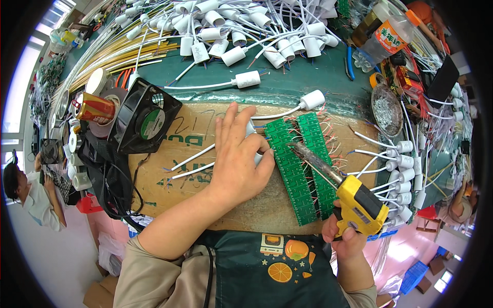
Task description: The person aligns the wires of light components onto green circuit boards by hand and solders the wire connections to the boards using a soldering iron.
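My left hand (237,159) is closed over white cylindrical lamp holders (250,128), mostly covered by the fingers. Two white cables (194,157) stick out on the left side of that hand, their ends bare. By its fingertips, thin wires reach the edge of a green circuit board panel (290,177). A second green panel (316,154) lies alongside, with red and white wires along its right edge. In my right hand (346,237) is a yellow soldering gun (361,206), gripped by the handle. Its dark tip points up-left over the first panel; contact there is hard to tell.
Cardboard (205,123) covers the bench. A black fan (146,119) and a can (96,108) stand left. Finished-looking lamp holders (404,174) line the right, below a metal dish (386,110) and plastic bottle (387,41). Many lamp holders (213,33) are heaped at the back.
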A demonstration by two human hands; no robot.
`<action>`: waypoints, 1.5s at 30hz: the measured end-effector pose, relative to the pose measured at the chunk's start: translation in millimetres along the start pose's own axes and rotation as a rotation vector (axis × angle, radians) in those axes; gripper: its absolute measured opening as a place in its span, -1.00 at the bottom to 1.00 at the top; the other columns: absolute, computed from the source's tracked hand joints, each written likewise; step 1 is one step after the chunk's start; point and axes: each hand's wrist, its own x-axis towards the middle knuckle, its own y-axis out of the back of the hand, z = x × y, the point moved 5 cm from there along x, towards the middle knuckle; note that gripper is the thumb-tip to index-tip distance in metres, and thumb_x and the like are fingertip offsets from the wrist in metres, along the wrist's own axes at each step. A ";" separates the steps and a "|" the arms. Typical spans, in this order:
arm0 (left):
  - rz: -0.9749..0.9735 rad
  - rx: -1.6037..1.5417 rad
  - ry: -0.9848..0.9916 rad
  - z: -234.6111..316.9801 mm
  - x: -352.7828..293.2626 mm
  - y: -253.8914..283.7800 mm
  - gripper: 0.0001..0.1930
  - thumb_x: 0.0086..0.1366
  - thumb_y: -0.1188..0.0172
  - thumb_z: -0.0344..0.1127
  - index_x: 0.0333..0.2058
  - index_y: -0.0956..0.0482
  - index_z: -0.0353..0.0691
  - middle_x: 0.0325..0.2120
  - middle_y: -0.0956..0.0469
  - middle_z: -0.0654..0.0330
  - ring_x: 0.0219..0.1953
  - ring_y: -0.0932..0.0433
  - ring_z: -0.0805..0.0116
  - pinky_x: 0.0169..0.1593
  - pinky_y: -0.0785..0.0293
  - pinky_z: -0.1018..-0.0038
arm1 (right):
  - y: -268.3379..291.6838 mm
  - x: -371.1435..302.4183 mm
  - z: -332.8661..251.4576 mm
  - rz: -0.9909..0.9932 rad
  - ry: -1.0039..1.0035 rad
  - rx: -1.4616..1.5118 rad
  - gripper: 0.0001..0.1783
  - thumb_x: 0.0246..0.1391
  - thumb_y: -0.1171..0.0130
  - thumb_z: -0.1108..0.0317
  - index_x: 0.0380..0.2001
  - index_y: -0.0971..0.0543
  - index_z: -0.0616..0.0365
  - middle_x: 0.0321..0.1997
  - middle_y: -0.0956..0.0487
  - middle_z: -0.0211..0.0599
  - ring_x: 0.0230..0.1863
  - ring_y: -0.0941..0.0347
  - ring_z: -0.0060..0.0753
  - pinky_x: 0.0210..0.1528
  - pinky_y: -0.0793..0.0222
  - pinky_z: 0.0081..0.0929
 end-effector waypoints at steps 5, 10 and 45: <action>0.000 -0.001 -0.007 0.3 0.6 0.1 -0.87 0.10 -0.32 -0.42 -0.45 -0.50 -0.21 0.27 -0.28 -0.17 0.39 -0.08 -0.37 0.39 0.06 -0.22 | 3.1 2.3 -8.9 0.011 0.081 -0.005 -0.12 -0.01 -0.42 -0.08 0.17 -0.35 0.34 -0.60 -0.37 -0.36 -0.71 -0.27 -0.47 -0.66 -0.24 -0.51; -0.018 0.027 -0.015 2.6 2.3 1.5 -0.86 0.10 -0.33 -0.41 -0.44 -0.51 -0.22 0.27 -0.28 -0.16 0.39 -0.07 -0.39 0.39 0.04 -0.20 | 10.0 0.1 -16.5 0.052 0.078 0.079 -0.08 -0.06 -0.50 -0.09 0.19 -0.35 0.29 -0.55 -0.44 -0.35 -0.62 -0.35 -0.48 -0.57 -0.30 -0.51; -0.187 -0.004 -0.285 58.5 -23.8 30.8 -0.70 -0.03 -0.32 -0.55 -0.25 -0.56 -0.25 -0.23 -0.55 0.05 -0.27 -0.57 0.09 -0.22 -0.51 0.30 | 13.6 -0.9 -14.8 -0.025 0.148 0.109 -0.13 0.02 -0.42 -0.08 0.20 -0.33 0.31 -0.57 -0.39 -0.38 -0.66 -0.34 -0.46 -0.61 -0.28 -0.50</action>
